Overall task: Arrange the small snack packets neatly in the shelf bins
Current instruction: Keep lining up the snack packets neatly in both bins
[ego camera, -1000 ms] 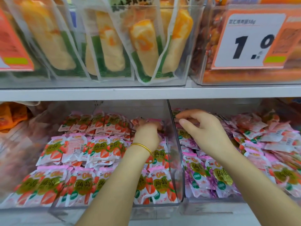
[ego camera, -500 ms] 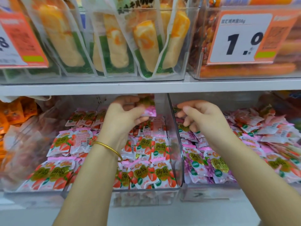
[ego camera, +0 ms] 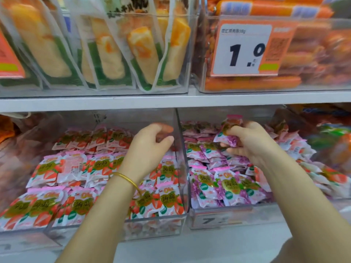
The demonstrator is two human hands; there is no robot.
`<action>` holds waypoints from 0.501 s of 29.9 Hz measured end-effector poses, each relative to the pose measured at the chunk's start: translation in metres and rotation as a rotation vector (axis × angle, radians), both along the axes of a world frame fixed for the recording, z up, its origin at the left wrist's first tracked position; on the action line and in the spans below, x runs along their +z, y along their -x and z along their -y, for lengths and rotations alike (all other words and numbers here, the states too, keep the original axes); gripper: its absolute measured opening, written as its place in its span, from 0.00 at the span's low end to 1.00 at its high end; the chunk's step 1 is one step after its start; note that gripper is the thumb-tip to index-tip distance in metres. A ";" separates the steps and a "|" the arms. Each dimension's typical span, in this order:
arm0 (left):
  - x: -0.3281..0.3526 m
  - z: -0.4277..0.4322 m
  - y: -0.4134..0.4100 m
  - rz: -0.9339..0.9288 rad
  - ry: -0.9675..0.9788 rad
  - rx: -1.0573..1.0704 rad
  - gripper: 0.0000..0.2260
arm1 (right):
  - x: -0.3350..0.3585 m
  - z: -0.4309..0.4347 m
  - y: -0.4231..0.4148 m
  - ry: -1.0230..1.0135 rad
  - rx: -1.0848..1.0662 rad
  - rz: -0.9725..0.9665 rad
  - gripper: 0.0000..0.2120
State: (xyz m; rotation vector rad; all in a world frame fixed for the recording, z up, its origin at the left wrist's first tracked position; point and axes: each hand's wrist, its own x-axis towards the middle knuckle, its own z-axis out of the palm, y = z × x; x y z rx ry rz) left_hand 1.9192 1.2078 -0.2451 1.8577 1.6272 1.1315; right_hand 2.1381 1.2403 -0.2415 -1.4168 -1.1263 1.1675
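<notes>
A white shelf board (ego camera: 171, 102) runs across the view. Above it stand long yellow snacks (ego camera: 112, 59) in clear-and-green wrappers, with orange sausages (ego camera: 252, 85) stacked to their right behind a price tag (ego camera: 245, 50) reading 1.0. An orange label (ego camera: 9, 61) shows at the left edge, blurred orange packets (ego camera: 7, 128) below it

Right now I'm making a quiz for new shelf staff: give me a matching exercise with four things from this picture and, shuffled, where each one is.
Things:
1. left hand
2. right hand
3. price tag
4. bangle

Places:
A. on the front of the sausage bin
B. round the left wrist
C. over the red packets
D. gripping a purple packet above the right bin

Pairs: 1-C, 2-D, 3-A, 4-B.
</notes>
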 end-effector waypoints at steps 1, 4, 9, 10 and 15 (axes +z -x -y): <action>-0.003 -0.001 -0.002 -0.084 -0.004 -0.032 0.12 | -0.002 -0.004 -0.005 0.011 0.002 0.049 0.03; -0.008 -0.005 -0.012 -0.243 -0.006 -0.096 0.17 | -0.008 -0.016 -0.012 -0.010 -0.034 0.231 0.10; -0.005 -0.003 -0.020 -0.250 -0.007 -0.084 0.19 | 0.002 -0.040 0.003 -0.148 -0.079 0.305 0.07; -0.004 -0.004 -0.022 -0.259 -0.008 -0.087 0.19 | 0.003 -0.049 0.010 -0.147 -0.062 0.323 0.05; -0.003 -0.006 -0.026 -0.361 -0.059 -0.062 0.16 | -0.002 -0.069 0.042 -0.105 0.053 0.978 0.27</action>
